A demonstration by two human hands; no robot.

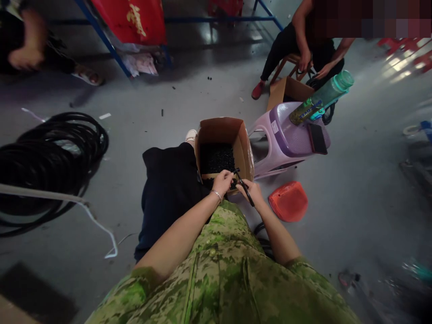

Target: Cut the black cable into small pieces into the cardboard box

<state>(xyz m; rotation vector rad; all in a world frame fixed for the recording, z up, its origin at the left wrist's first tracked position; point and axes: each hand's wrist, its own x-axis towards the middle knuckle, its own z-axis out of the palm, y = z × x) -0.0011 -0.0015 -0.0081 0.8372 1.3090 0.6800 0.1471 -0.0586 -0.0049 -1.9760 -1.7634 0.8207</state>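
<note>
My left hand [222, 182] is closed in a pinch at a small black piece [237, 170], over the near side of an open cardboard box [242, 139]. My right hand [252, 192] is wrapped round a length of black tube [249, 196], whose upper end meets the small piece at my left fingertips. How the two join is too small to make out. Inside the box lies a heap of small black pieces [218, 157], with a cardboard flap across its near part.
A purple stool [286, 139] beside the box bears a green bottle [322, 99] and a phone [317, 138]. A red bag [288, 201] lies on the floor. Coils of black hose [50, 153] lie at left. Two other people sit beyond, one by another cardboard box [293, 89].
</note>
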